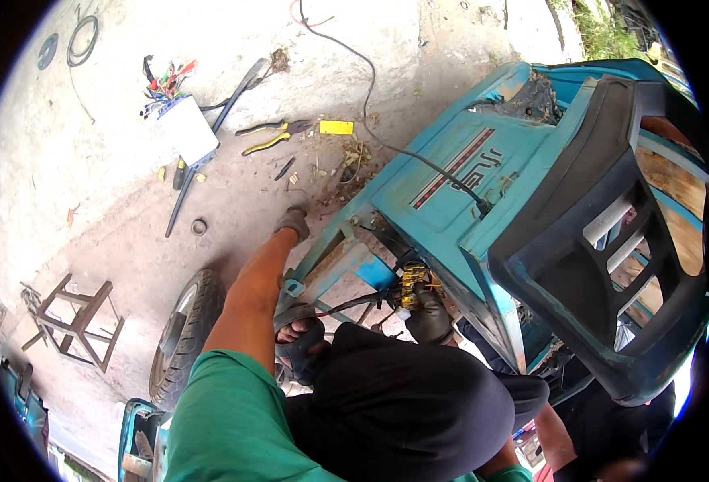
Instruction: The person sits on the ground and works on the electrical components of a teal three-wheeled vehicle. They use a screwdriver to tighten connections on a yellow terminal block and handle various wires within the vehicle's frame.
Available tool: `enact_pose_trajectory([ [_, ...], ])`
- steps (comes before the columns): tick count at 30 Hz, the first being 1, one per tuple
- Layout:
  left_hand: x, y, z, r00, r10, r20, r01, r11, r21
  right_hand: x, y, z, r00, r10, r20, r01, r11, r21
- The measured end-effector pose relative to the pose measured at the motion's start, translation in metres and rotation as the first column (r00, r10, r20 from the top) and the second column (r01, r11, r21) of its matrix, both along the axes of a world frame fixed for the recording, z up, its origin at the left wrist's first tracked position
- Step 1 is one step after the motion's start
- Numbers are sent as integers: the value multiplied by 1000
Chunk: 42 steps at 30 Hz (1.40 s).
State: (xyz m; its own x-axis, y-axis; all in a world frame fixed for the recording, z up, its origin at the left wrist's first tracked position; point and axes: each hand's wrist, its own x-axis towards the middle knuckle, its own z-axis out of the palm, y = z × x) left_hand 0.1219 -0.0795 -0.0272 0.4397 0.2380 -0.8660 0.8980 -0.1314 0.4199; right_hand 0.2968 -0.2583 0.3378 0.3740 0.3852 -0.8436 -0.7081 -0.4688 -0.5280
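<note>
My left hand, in a grey glove, is stretched low beside the lower corner of a teal metal vehicle body; its fingers are too small and turned away to read. A dark glove-like shape, apparently my right hand, sits under a terminal block with yellow parts and wires inside the frame, largely hidden behind my black-clad knee. My sandaled foot rests under the frame, near a dark cable.
Yellow-handled pliers, a yellow piece, a white box with coloured wires and a bar lie on the ground. A tyre and metal stool stand left. A black plastic panel and another person's arm are right.
</note>
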Motion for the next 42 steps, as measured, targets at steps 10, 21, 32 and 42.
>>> enact_pose_trajectory([
  [10,-63,37,-9,961,275,-9,-273,956,112,-1,-14,-8,942,231,244,-232,972,-26],
  [21,-23,23,51,992,-70,100,42,965,259,2,-25,-15,977,147,151,-156,986,51],
  [32,-20,8,29,995,87,-48,-74,970,230,1,-20,-11,991,82,105,-82,997,-3],
  [42,-49,40,-10,901,433,35,-434,896,96,-4,-9,-5,994,19,104,-24,999,40],
])
